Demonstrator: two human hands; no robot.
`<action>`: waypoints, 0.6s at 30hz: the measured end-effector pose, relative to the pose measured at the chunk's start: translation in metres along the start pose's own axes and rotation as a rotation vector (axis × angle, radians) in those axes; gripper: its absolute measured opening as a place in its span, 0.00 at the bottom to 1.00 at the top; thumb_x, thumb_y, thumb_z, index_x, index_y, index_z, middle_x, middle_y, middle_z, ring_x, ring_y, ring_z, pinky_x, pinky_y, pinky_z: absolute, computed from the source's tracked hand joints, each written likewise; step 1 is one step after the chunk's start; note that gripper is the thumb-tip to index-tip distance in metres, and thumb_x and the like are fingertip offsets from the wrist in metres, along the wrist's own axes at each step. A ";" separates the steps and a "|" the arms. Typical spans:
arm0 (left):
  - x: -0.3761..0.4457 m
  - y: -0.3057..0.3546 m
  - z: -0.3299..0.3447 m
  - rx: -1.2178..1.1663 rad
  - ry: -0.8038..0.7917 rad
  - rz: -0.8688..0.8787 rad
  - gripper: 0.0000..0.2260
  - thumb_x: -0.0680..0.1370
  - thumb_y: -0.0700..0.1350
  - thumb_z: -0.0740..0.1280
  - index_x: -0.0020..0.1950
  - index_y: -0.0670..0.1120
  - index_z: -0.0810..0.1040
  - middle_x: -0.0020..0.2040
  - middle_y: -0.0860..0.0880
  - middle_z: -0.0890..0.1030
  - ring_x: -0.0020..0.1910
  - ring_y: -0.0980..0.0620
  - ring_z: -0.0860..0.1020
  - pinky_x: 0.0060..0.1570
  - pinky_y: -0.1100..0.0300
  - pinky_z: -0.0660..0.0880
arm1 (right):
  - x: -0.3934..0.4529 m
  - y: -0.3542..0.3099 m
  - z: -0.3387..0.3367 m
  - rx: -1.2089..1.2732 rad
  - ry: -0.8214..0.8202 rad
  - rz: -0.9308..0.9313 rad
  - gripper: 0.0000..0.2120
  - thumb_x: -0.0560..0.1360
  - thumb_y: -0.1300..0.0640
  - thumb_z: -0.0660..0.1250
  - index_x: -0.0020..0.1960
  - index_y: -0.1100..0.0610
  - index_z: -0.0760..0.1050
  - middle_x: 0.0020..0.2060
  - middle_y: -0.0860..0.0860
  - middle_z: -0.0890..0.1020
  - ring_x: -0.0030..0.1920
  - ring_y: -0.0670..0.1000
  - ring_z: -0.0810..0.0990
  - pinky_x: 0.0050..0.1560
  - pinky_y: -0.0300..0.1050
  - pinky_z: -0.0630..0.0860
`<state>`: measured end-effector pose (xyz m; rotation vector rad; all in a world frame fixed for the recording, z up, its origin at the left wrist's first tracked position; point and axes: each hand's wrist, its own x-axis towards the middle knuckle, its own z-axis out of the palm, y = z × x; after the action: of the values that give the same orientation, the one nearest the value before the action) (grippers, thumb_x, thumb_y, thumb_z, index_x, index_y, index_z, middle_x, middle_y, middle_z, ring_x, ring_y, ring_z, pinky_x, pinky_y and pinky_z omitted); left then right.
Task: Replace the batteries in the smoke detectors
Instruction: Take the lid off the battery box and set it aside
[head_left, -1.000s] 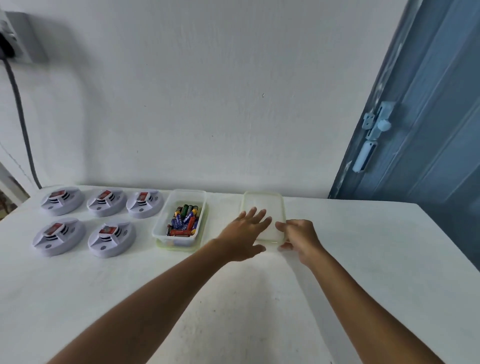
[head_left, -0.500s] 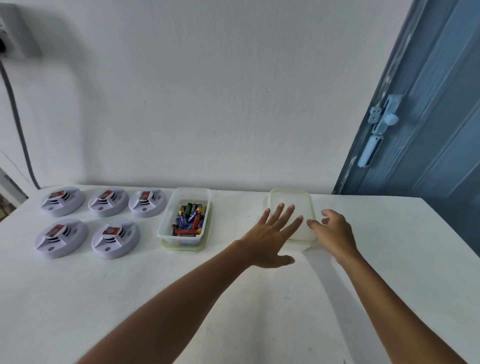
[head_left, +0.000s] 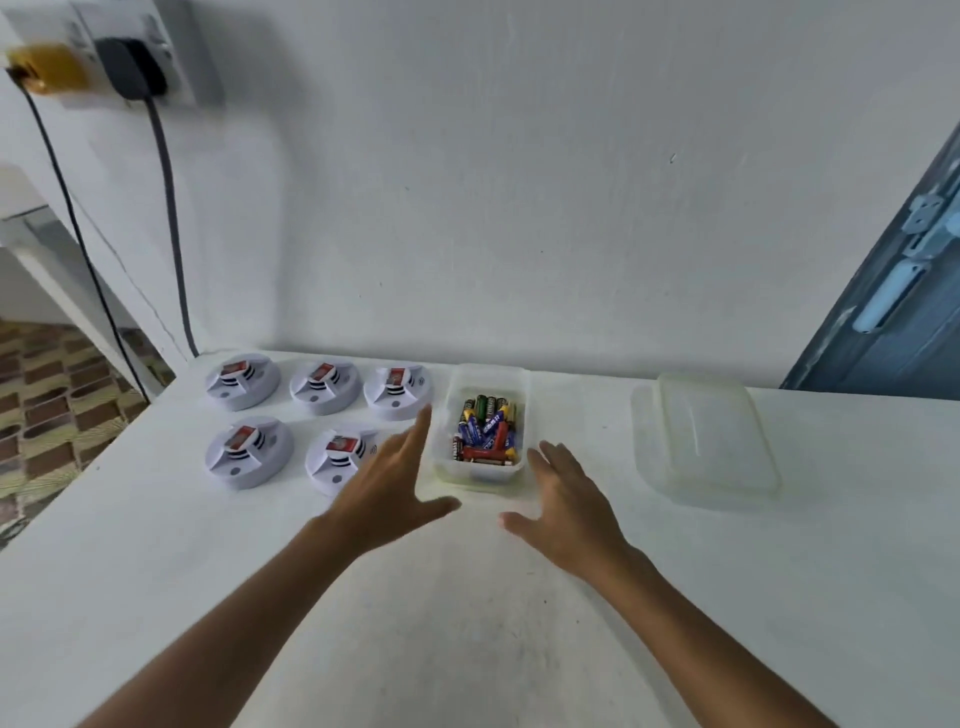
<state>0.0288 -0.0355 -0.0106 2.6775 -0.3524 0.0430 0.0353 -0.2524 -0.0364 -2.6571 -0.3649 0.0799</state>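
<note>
Several white round smoke detectors with red-topped parts lie in two rows at the back left of the white table. To their right stands a clear plastic box holding several mixed batteries. My left hand hovers with straight fingers just left of the box, partly covering the near right detector. On the box's near right side my right hand is spread flat. Neither hand holds anything.
The box's clear lid lies on the table to the right. A wall socket with a black plug and hanging cables sits at the top left. A blue door stands at the right. The table's left edge drops to a tiled floor.
Both hands left the lid, which now lies alone at the right, and moved left to either side of the battery box. The view also swung left.
</note>
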 end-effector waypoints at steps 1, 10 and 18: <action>-0.003 -0.007 0.006 0.014 -0.065 -0.051 0.49 0.72 0.58 0.71 0.79 0.46 0.42 0.77 0.45 0.62 0.74 0.46 0.64 0.68 0.52 0.66 | 0.004 0.000 0.007 -0.010 -0.016 0.001 0.39 0.72 0.38 0.67 0.75 0.56 0.58 0.75 0.52 0.60 0.77 0.53 0.53 0.71 0.47 0.61; -0.004 -0.037 0.050 0.008 -0.011 -0.092 0.27 0.79 0.52 0.64 0.76 0.45 0.63 0.76 0.45 0.65 0.71 0.45 0.68 0.68 0.51 0.69 | 0.016 -0.001 0.047 -0.027 0.073 -0.018 0.31 0.76 0.39 0.62 0.76 0.49 0.61 0.76 0.47 0.60 0.77 0.55 0.55 0.74 0.49 0.56; -0.001 -0.040 0.051 -0.018 0.112 0.017 0.15 0.77 0.46 0.69 0.63 0.43 0.78 0.65 0.45 0.78 0.54 0.44 0.82 0.53 0.53 0.79 | 0.018 -0.001 0.051 -0.033 0.085 0.006 0.28 0.77 0.40 0.61 0.74 0.51 0.66 0.74 0.48 0.66 0.76 0.56 0.59 0.74 0.52 0.58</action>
<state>0.0366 -0.0219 -0.0735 2.6409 -0.3387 0.1935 0.0461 -0.2250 -0.0811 -2.6843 -0.3325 -0.0375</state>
